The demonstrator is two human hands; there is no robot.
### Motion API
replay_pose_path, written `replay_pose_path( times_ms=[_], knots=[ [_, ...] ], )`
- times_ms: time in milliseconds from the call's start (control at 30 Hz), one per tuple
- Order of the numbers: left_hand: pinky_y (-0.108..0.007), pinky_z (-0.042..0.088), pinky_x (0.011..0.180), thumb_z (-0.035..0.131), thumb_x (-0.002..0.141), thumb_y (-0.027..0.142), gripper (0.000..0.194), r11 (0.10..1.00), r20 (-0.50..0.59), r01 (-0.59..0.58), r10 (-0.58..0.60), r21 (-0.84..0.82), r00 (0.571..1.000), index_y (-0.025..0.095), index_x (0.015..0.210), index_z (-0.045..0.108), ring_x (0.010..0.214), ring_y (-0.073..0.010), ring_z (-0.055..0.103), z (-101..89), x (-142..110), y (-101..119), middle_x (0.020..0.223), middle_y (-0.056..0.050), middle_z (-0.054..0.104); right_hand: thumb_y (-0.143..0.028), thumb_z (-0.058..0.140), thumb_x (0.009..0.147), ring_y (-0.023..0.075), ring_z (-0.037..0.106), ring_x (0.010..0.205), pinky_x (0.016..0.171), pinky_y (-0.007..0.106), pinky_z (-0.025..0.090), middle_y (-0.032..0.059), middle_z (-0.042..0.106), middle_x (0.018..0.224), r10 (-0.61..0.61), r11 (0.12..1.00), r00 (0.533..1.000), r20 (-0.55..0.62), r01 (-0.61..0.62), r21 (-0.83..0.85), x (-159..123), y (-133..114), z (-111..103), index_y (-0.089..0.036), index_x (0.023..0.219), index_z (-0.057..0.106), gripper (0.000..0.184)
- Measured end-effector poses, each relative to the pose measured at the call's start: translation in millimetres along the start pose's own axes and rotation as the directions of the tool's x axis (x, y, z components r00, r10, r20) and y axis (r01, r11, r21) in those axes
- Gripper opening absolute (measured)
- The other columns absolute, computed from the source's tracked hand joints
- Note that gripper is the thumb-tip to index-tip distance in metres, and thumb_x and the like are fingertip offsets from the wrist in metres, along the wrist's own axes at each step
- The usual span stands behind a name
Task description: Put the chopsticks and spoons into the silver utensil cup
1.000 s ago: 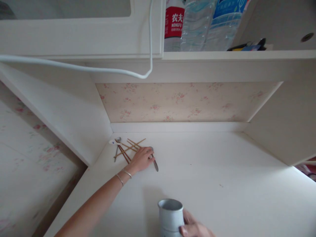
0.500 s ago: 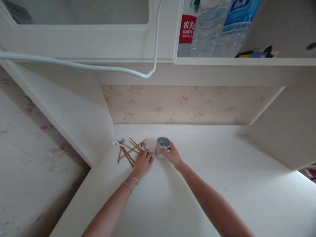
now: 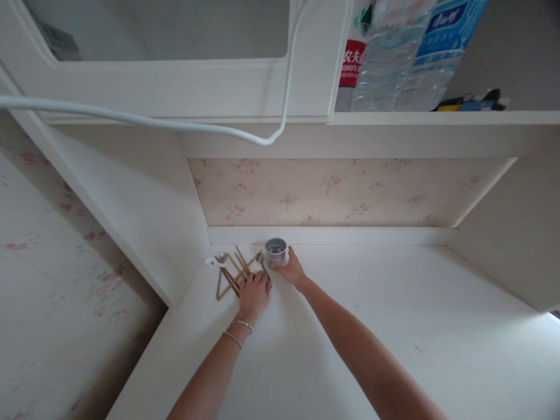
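Observation:
My right hand [image 3: 290,270] is wrapped round a small grey metal cup [image 3: 276,252] that stands upright near the back of the white desk [image 3: 350,326]. My left hand [image 3: 254,293], with two thin bracelets on the wrist, lies palm down on the desk with its fingers together, touching the near ends of several wooden chopsticks [image 3: 236,270]. A metal spoon [image 3: 220,269] and a small white spoon [image 3: 211,262] lie among the sticks in the back left corner. Whether the left fingers grip anything is hidden.
A white cable [image 3: 175,121] hangs across the upper shelf unit. Water bottles [image 3: 394,52] stand on the shelf at top right. Flowered wallpaper [image 3: 341,192] backs the desk niche. White side panels [image 3: 144,210] close in the desk left and right.
My right hand carried the cup from the near edge of the desk to the back, beside the chopsticks. My left hand stayed on the utensils and drew slightly nearer. The view tilted upward.

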State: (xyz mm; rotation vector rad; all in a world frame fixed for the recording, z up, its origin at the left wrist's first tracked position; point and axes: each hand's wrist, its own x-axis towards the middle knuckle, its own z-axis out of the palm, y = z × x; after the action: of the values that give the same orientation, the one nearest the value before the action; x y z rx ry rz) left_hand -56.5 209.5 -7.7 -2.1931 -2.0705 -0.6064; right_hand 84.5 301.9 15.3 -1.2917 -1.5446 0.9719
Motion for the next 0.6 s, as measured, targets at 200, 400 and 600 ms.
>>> replay_pose_path(
  times_ms=[200, 400, 600],
  knots=[
    [-0.049, 0.033, 0.103, 0.041, 0.096, 0.030, 0.033, 1.000, -0.014, 0.000, 0.000, -0.007, 1.000, 0.024, 0.123, 0.059, 0.122, -0.0279, 0.049, -11.6, -1, -9, 0.130, -0.010, 0.060, -0.041, 0.068, 0.073, 0.0197, 0.066, 0.079, 0.068, 0.033, 0.052, 0.0097, 0.064, 0.111, 0.107, 0.992, 0.994, 0.027, -0.109, 0.064, -91, 19, -40, -0.021, 0.130, 0.044, 0.064],
    [-0.043, 0.034, 0.108, 0.039, 0.097, 0.032, 0.032, 0.988, -0.065, -0.033, 0.024, -0.153, 0.998, 0.023, 0.121, 0.059, 0.122, -0.0253, 0.050, -30.5, -22, 20, 0.125, -0.010, 0.061, -0.049, 0.058, 0.087, 0.0133, 0.050, 0.055, 0.052, 0.025, 0.038, -0.0004, 0.061, 0.070, 0.029, 0.997, 0.999, 0.024, -0.031, 0.077, -193, 35, -72, -0.019, 0.108, 0.059, 0.037],
    [-0.032, 0.048, 0.092, 0.042, 0.096, 0.041, 0.029, 0.643, 0.184, 0.113, 0.044, -0.757, 0.982, 0.022, 0.101, 0.064, 0.101, -0.0195, 0.062, -33.1, -67, 98, 0.104, -0.008, 0.068, -0.044, 0.052, 0.092, 0.0138, 0.047, 0.051, 0.050, 0.025, 0.031, -0.0010, 0.056, 0.056, 0.016, 1.000, 0.997, 0.078, -0.015, -0.008, -215, 32, -77, -0.017, 0.087, 0.066, 0.031]
  ],
)
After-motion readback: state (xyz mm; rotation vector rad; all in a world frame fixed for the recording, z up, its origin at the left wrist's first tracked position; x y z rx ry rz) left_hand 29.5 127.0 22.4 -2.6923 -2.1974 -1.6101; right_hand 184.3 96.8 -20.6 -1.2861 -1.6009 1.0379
